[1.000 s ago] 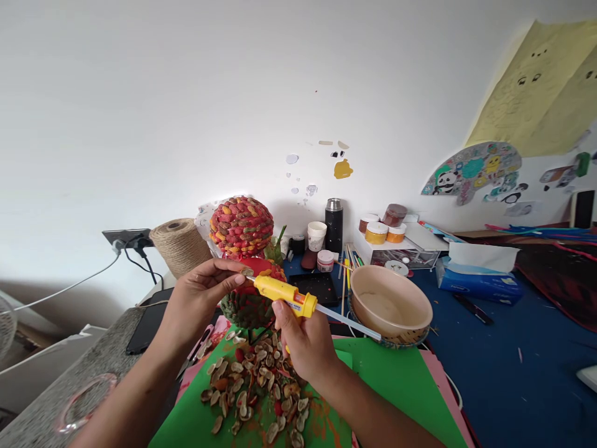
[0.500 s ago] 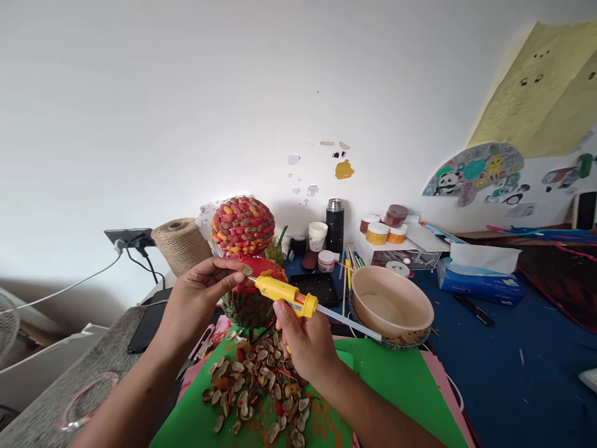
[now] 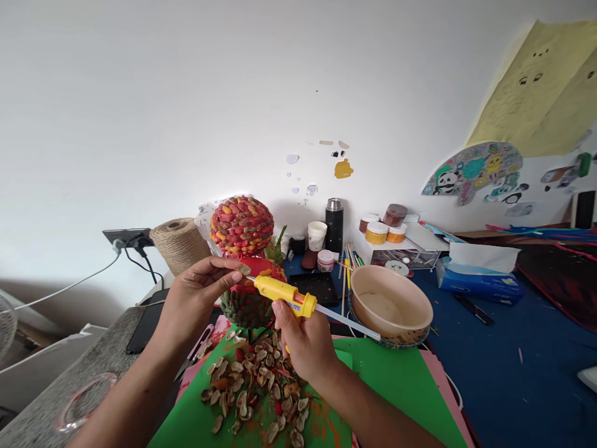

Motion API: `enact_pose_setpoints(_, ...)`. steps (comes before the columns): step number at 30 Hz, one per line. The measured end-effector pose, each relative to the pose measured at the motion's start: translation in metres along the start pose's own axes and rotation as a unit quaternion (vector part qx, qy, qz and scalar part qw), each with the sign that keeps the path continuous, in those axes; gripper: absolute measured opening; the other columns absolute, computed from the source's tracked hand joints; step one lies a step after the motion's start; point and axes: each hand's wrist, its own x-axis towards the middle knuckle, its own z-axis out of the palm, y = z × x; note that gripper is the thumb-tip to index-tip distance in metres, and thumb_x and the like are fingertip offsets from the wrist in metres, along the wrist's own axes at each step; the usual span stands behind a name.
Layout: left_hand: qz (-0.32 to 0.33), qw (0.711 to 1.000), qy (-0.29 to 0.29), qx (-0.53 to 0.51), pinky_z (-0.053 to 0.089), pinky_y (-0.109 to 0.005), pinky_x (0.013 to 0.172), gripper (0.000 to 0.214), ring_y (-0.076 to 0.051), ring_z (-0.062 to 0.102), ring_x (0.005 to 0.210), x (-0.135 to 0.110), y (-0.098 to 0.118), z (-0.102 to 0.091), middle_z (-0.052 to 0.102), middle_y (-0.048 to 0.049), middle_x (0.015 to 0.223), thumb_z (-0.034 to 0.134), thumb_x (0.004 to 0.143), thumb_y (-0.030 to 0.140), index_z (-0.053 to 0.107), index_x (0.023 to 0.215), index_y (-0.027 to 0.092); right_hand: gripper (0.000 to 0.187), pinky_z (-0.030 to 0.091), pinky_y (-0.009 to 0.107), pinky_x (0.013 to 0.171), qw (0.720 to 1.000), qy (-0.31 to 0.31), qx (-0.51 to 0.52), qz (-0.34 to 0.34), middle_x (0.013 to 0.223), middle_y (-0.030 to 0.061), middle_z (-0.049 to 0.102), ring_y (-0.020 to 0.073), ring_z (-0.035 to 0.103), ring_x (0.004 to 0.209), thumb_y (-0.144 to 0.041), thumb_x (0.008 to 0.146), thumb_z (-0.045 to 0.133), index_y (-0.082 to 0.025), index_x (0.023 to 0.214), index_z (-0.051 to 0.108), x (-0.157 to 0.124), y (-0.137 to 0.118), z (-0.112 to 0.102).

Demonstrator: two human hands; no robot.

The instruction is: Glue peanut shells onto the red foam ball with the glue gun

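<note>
Pinched in the fingertips of my left hand (image 3: 198,292) is a small peanut shell (image 3: 244,270). My right hand (image 3: 305,342) grips a yellow hot glue gun (image 3: 284,295), with a clear glue stick (image 3: 349,321) poking out of its back end. The gun's nozzle points left and meets or nearly meets the shell. Behind both hands stands a rounded two-part craft piece (image 3: 242,225) covered in red, orange and dark green painted shells; the glue gun and left hand hide part of its lower half. Many loose peanut shells (image 3: 242,398) lie below on green paper (image 3: 392,386).
A beige bowl (image 3: 392,305) stands right of the glue gun. Behind are a black flask (image 3: 334,225), paper cups (image 3: 317,236) and paint jars (image 3: 377,233). A twine spool (image 3: 180,246) and a power strip (image 3: 128,236) sit left. A tissue box (image 3: 480,280) lies right.
Both hands hold nearly the same pose, with the nozzle still at the shell. The whole view has shifted very slightly.
</note>
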Motion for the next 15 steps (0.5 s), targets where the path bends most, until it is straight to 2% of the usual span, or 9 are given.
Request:
enact_pose_setpoints(10,0.003,1.0,0.0,0.013,0.069,-0.035,0.078,0.057,-0.027,0.083,0.085,-0.0005,0.0035,0.0001,0.09,-0.0079,0.094,0.111,0.062,0.066,0.09,0.093,0.024,0.069,0.036,0.026,0.039,1.0,-0.011,-0.006,0.016,0.052,-0.0071,0.043,0.0148,0.047,0.04,-0.091,0.105,0.054,-0.026,0.082,0.062,0.0,-0.0022,-0.001)
enact_pose_setpoints(15,0.002,1.0,0.002,0.019,0.069,-0.034,0.079,0.058,-0.026,0.083,0.086,-0.0004,0.0035,0.0003,0.09,-0.0081,0.096,0.111,0.062,0.067,0.089,0.093,0.024,0.07,0.037,0.026,0.04,1.0,-0.005,-0.013,0.011,0.052,-0.0062,0.046,0.0155,0.049,0.042,-0.09,0.106,0.054,-0.025,0.085,0.068,-0.0011,-0.0017,-0.0011)
